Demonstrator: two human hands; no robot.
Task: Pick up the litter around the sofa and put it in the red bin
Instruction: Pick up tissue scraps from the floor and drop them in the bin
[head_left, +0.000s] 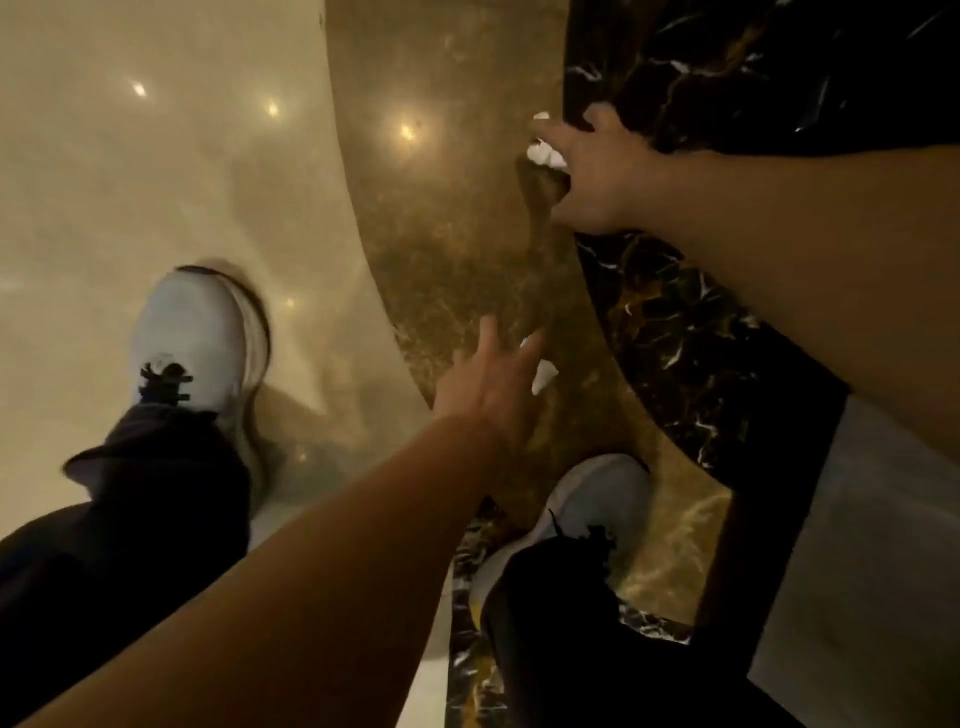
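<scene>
— What had you got hold of?
— My right hand (592, 171) was closed on white crumpled paper (545, 153). My left hand (493, 384) was spread wide, holding nothing, over 1 more white scrap (543, 375) on the brown marble floor (457, 249).

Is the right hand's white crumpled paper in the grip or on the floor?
In the grip: the right hand has fingers curled around the white crumpled paper.
</scene>
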